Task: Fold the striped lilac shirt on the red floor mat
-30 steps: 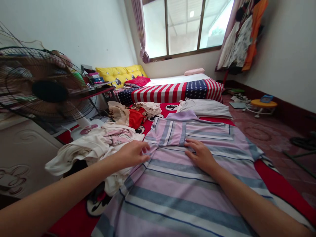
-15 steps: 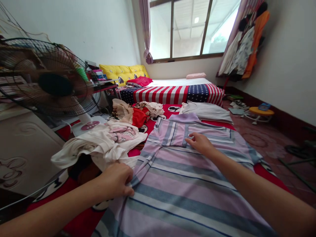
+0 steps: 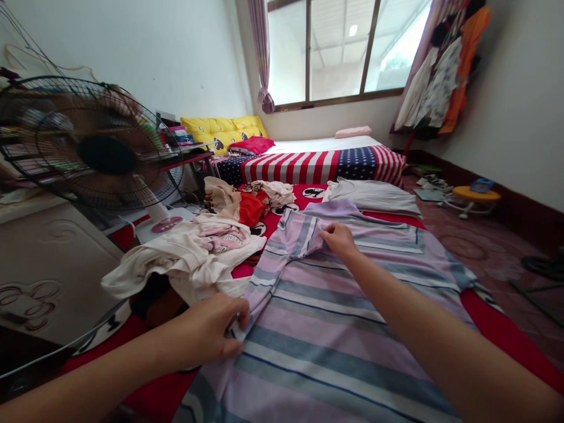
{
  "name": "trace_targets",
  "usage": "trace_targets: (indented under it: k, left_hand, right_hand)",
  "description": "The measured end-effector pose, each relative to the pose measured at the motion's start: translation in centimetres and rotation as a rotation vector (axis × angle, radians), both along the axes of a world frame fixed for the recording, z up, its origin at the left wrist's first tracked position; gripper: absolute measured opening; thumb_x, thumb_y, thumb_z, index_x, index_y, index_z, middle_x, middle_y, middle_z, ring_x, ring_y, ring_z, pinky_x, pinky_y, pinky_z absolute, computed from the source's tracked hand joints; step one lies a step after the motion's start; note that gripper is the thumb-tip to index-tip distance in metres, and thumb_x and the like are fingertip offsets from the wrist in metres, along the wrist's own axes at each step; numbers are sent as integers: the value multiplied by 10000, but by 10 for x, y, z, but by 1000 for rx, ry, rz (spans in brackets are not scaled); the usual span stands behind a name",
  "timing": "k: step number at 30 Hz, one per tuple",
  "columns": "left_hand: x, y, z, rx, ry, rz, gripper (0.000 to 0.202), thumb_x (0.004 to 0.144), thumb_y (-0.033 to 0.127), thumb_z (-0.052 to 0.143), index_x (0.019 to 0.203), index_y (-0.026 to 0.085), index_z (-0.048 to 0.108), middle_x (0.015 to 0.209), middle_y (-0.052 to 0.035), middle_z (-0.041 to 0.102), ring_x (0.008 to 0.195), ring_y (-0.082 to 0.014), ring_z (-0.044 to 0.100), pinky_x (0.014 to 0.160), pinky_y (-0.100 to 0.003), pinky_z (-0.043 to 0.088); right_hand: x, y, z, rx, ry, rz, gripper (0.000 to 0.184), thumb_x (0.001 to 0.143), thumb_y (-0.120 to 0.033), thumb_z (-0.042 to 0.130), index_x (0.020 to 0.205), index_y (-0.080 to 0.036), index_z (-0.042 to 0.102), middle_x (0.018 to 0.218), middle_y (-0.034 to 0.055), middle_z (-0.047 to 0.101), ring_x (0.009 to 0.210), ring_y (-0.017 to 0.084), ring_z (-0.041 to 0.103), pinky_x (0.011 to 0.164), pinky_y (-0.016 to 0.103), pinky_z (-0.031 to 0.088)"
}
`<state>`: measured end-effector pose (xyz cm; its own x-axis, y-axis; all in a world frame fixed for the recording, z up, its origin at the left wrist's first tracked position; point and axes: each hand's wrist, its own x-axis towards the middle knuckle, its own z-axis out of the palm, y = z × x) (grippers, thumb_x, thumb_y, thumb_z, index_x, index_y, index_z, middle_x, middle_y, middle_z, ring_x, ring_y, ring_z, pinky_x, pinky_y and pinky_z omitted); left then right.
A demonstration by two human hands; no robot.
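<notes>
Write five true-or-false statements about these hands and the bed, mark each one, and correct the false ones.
1. The left hand grips the edge of the lilac-and-blue striped shirt. True.
2. The right hand lies flat and open on the bed's red sheet. False: it pinches up a fold of the striped shirt.
3. A crumpled pile of cream clothes lies left of the shirt. True.
4. The round yellow-topped stool stands on the bed. False: it stands on the patterned reddish floor, right of the bed.
5. A red, white and blue stars-and-stripes cover lies beyond the shirt. True.
</notes>
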<state>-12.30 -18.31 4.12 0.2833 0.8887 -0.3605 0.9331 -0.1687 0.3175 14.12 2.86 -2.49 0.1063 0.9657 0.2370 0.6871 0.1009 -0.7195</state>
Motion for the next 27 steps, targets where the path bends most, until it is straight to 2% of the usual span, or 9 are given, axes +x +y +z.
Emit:
trace_targets:
  k: [5, 8, 13, 16, 18, 20, 22, 23, 27]
  left_hand:
    - [30, 1, 26, 69, 14, -17, 202, 713, 328, 598, 908, 281, 624, 821, -2, 610, 788, -193, 557, 659, -267, 371]
    - [53, 1, 29, 17, -41, -36, 222, 748, 356, 584, 959, 298, 622, 836, -6, 618, 789, -191, 574, 672, -269, 396]
    - [84, -4, 18, -163, -92, -258, 428, 758, 426, 629, 1174, 334, 588, 964, -46, 655, 822, -217, 617, 642, -275, 433]
    - [101, 13, 16, -73, -75, -419, 444, 766, 449, 646, 1183, 296, 618, 921, -77, 678, 820, -242, 634, 639, -290, 447]
    - [113, 43, 12, 53, -142, -426, 326, 821, 396, 589, 1109, 265, 668, 833, -65, 693, 809, -228, 649, 681, -289, 469]
    - [120, 83, -2, 224, -220, -341, 276, 876, 287, 489, 1049, 216, 692, 820, -62, 703, 816, -202, 662, 746, -281, 489]
    - [122, 124, -27, 502, -256, -211, 357, 892, 196, 425, 1194, 157, 613, 1101, -107, 668, 1025, -203, 624, 908, -301, 460]
    - [120, 142, -42, 594, -250, -188, 426, 893, 183, 423, 1306, 139, 519, 1288, -130, 570, 1173, -209, 548, 988, -314, 419]
    - [104, 180, -95, 642, -77, -7, 654, 915, 416, 444, 1450, 74, 287, 1520, -194, 254, 1412, -289, 223, 1125, -450, 258]
  right_hand:
    - [19, 27, 18, 83, 195, -46, 261, 742, -369, 551, 832, -141, 641, 747, 34, 664, 631, 138, 574, 582, 243, 450]
    - [36, 35, 20, 96, 246, -57, 267, 724, -377, 570, 830, -143, 641, 721, 24, 649, 610, 136, 561, 590, 257, 461]
    - [61, 26, -13, 58, 213, -110, 162, 645, -268, 623, 741, -138, 632, 727, 64, 660, 689, 204, 606, 682, 335, 485]
    - [67, 16, -31, 73, 180, -91, 302, 633, -179, 602, 928, -133, 650, 918, 99, 694, 861, 238, 638, 801, 359, 481]
    - [67, 11, -37, 110, 157, -48, 435, 666, -157, 569, 1098, -159, 621, 1050, 98, 684, 977, 234, 630, 869, 353, 464]
    - [65, 9, -38, 152, 124, -24, 504, 690, -140, 539, 1189, -192, 592, 1101, 90, 677, 1032, 234, 621, 893, 360, 456]
    - [64, 8, -40, 190, 96, -30, 530, 697, -133, 527, 1219, -203, 584, 1099, 92, 680, 1031, 244, 624, 889, 377, 460]
    - [64, 8, -40, 203, 95, -40, 536, 697, -139, 530, 1227, -199, 580, 1087, 95, 683, 1013, 249, 630, 881, 383, 464]
    - [63, 5, -44, 243, 220, -59, 597, 685, -215, 581, 1277, -160, 529, 1016, 111, 684, 875, 242, 649, 798, 378, 493]
